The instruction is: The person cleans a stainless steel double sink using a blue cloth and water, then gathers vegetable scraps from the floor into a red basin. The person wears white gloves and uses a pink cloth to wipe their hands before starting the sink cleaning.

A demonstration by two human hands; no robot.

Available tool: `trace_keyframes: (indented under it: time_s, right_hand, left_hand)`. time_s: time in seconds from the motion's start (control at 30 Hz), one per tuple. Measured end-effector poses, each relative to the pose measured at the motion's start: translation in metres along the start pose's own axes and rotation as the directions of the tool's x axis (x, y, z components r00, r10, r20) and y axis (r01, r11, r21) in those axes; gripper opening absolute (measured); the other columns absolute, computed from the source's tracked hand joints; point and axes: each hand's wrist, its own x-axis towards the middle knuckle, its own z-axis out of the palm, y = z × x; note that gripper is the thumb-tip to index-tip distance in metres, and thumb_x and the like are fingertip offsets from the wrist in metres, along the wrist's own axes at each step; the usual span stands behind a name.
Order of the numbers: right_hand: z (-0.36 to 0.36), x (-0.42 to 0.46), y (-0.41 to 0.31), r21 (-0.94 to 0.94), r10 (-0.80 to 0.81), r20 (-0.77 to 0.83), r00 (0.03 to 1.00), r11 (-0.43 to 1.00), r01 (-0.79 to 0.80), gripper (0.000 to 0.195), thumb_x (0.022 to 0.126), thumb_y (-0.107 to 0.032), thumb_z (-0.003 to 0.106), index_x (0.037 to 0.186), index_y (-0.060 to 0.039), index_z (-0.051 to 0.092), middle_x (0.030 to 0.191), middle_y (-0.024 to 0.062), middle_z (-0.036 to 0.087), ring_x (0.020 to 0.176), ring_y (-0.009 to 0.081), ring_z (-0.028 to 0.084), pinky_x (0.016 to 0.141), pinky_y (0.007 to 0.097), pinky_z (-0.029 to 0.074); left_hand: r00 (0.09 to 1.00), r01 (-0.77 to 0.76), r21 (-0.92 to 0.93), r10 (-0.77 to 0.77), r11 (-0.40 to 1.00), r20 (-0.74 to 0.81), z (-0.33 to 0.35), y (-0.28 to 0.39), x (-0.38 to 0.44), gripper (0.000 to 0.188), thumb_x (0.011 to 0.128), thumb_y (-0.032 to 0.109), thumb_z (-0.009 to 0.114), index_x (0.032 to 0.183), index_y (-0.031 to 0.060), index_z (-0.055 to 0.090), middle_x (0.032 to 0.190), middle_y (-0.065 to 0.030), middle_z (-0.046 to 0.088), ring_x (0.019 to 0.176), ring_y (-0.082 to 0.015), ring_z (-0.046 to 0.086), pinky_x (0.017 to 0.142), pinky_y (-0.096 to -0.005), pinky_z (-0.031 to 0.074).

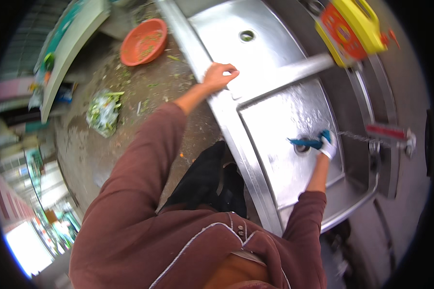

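My right hand [327, 147] is closed around a teal cloth [313, 143] inside the nearer basin [271, 144] of a stainless steel double sink. The cloth hangs across the drain hole [302, 149] and partly hides it. Much of that hand looks white; whether from glare or a covering, I cannot tell. Water wets the basin floor, and a thin twisted stream [361, 137], seemingly water, runs beside the hand. At the sink's front rim [217, 97], my left hand [218, 76] rests with fingers curled and a gap inside the thumb, holding nothing visible.
A yellow jug [370, 27] with a red label stands by the divider's back end. The farther basin [238, 21] has its own drain. On the littered floor are an orange plastic basin [133, 47] with vegetable scraps and a plastic bag [103, 113] of greens.
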Motion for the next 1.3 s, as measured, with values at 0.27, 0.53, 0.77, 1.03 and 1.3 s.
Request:
trace_keyframes:
  time_s: [0.27,0.53,0.77,1.03,1.3]
  right_hand:
    - [0.019,-0.004,-0.209,0.146,-0.166,-0.089,0.982,0.973,0.178,0.054,0.078,0.004,0.069,0.128,-0.0061,0.052,0.112,0.0085,0.063,0.097,0.0242,0.062,0.083,0.0378,0.053]
    - [0.063,-0.14,-0.292,-0.19,-0.273,0.04,0.961,0.942,0.276,0.031,0.087,-0.017,0.069,0.113,-0.0036,0.057,0.106,0.0067,0.062,0.092,0.0192,0.06,0.083,0.0334,0.049]
    - [-0.003,-0.056,-0.244,-0.761,-0.711,-0.012,0.703,0.463,0.455,0.021,0.09,-0.015,0.062,0.106,-0.002,0.065,0.1,0.0079,0.065,0.088,0.02,0.061,0.082,0.0342,0.049]
    - [0.085,-0.109,-0.28,-0.336,-0.501,-0.14,0.854,0.835,0.435,0.035,0.095,-0.013,0.056,0.125,0.0043,0.056,0.118,0.0112,0.06,0.104,0.0195,0.058,0.093,0.0328,0.045]
    - [0.038,-0.016,-0.281,0.069,-0.287,-0.447,0.847,0.933,0.353,0.018,0.086,-0.013,0.067,0.099,-0.0029,0.061,0.103,0.0044,0.061,0.095,0.0161,0.054,0.088,0.0307,0.043]
  left_hand:
    - [0.989,0.03,-0.865,-0.138,0.502,-0.046,0.197,0.181,-0.01,0.027,0.086,0.028,0.062,0.107,0.0105,0.058,0.091,-0.006,0.061,0.081,-0.0171,0.058,0.074,-0.0313,0.047]
    - [0.717,0.631,-0.685,-0.065,-0.364,0.694,0.282,0.348,0.025,0.046,0.088,0.058,0.055,0.092,0.0142,0.068,0.099,-0.0115,0.069,0.085,-0.0222,0.066,0.079,-0.0419,0.051]
    - [0.896,0.442,-0.804,-0.233,0.398,0.378,0.265,0.394,-0.014,0.053,0.093,0.048,0.051,0.093,-0.0035,0.065,0.092,-0.0218,0.067,0.085,-0.0307,0.066,0.074,-0.0428,0.048]
    - [0.902,0.429,-0.628,-0.265,0.649,0.342,0.26,0.382,0.094,0.088,0.092,0.068,0.023,0.09,-0.0081,0.067,0.092,-0.0334,0.063,0.103,-0.0452,0.059,0.09,-0.0481,0.045]
    - [0.905,0.358,-0.579,-0.119,0.733,0.409,0.255,0.411,0.065,0.078,0.095,0.057,0.029,0.095,-0.0136,0.064,0.103,-0.0346,0.061,0.106,-0.0465,0.058,0.091,-0.0475,0.045]
